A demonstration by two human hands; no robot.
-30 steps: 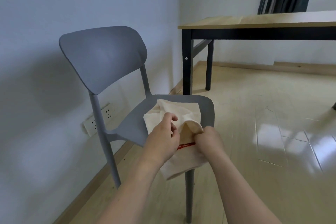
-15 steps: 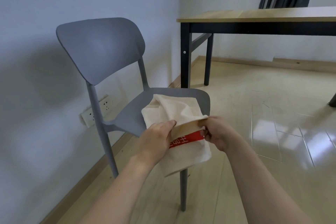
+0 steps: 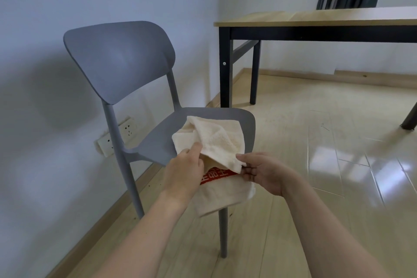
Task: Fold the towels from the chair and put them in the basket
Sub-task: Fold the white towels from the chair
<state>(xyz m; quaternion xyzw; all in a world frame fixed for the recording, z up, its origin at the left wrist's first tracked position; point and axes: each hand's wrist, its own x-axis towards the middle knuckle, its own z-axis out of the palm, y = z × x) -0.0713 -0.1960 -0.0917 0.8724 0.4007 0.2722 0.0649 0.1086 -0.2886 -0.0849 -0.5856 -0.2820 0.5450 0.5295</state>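
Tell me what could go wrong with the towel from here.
The cream towel is bunched, with its red-banded end hanging off the grey chair seat; it may slide to the floor. The right hand only pinches one corner, so that could slip. The left hand grips a crumpled layer, risking a crooked fold.

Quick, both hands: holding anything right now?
Left hand: grips the cream terry towel with a red band.
Right hand: pinches the towel's corner, other fingers extended.

Both hands, left hand [image 3: 184,170] and right hand [image 3: 262,172], pinch a cream towel [image 3: 216,140] on the grey chair [image 3: 158,142].
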